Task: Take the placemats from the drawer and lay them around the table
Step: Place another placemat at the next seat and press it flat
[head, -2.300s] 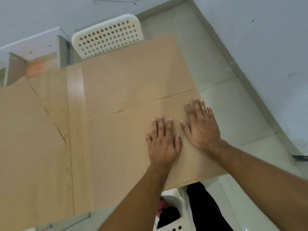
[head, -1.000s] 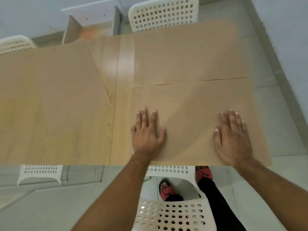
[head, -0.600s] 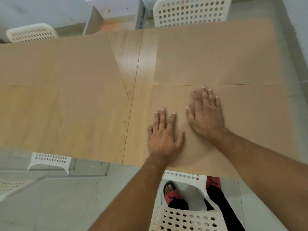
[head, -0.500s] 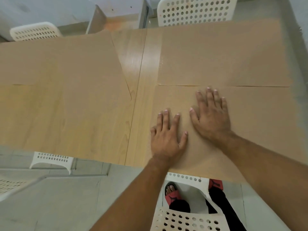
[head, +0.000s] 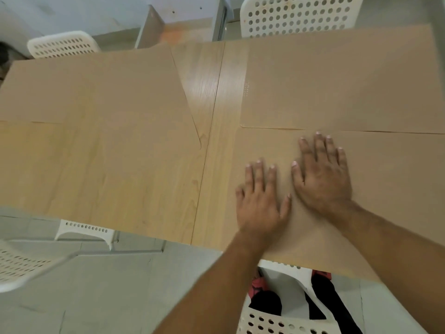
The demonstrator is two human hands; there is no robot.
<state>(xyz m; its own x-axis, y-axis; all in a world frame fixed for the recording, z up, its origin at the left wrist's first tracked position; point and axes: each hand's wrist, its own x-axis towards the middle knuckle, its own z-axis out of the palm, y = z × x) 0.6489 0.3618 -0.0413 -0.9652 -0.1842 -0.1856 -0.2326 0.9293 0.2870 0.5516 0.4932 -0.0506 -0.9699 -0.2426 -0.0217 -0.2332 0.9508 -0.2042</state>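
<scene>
Three tan placemats lie on the light wooden table (head: 207, 97). The near right placemat (head: 390, 189) reaches the table's front edge, and both my hands rest flat on it, side by side. My left hand (head: 261, 201) presses near its left part with fingers spread. My right hand (head: 321, 174) lies palm down just right of it, fingertips close to the mat's far edge. A second placemat (head: 342, 78) sits directly behind, at the far right. A third placemat (head: 96, 92) lies skewed at the far left.
White perforated chairs stand around the table: one at the far right (head: 298, 15), one at the far left (head: 62, 44), one at the near left (head: 84, 231), and one below me (head: 277, 319). A grey cabinet (head: 183, 18) stands behind the table. Grey tiled floor surrounds it.
My hands, wide apart on the near right placemat a second ago, have come together near its middle left. The view has shifted slightly; the mats have not visibly moved.
</scene>
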